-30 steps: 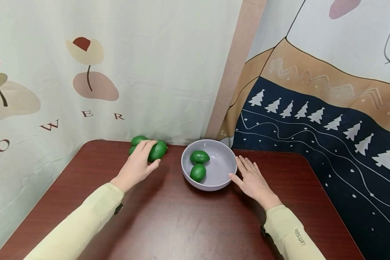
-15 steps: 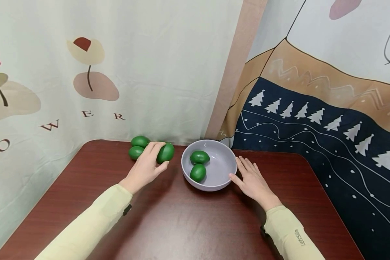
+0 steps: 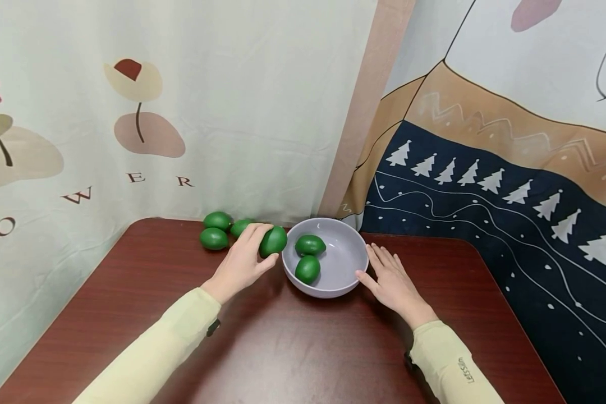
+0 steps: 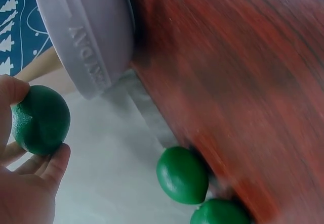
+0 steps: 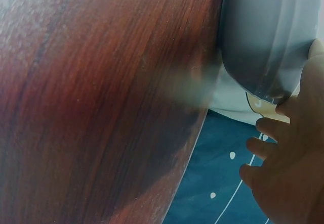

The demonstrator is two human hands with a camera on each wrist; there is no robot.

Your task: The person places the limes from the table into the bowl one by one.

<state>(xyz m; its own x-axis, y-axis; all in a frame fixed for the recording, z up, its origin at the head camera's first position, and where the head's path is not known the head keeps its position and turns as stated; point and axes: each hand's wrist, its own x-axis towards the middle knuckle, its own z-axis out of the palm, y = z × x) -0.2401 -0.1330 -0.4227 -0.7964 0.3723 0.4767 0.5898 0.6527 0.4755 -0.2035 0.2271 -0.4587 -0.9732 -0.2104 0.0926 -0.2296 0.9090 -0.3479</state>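
Between thumb and fingers, my left hand (image 3: 242, 262) pinches a green lime (image 3: 274, 242), held up just left of the bowl's rim. The left wrist view shows the same lime (image 4: 41, 120) clear of the table. Two limes, one farther back (image 3: 310, 245) and one nearer (image 3: 308, 269), lie in the left half of a pale lilac bowl (image 3: 345, 264). On the bowl's right side, my right hand (image 3: 396, 283) rests its thumb and fingertips against the wall, fingers fairly straight. Its thumb and fingers also touch the bowl (image 5: 273, 37) in the right wrist view.
Left of the bowl, by the back edge, lie three more limes: one rear (image 3: 217, 221), one front (image 3: 214, 239) and one partly hidden (image 3: 240, 226) behind my left hand. The dark red wooden table (image 3: 303, 342) ends at a printed curtain (image 3: 242, 140).
My left hand has lifted the lime from the group and carried it right, toward the bowl. The limes left behind show more fully. Right hand and bowl stay put.
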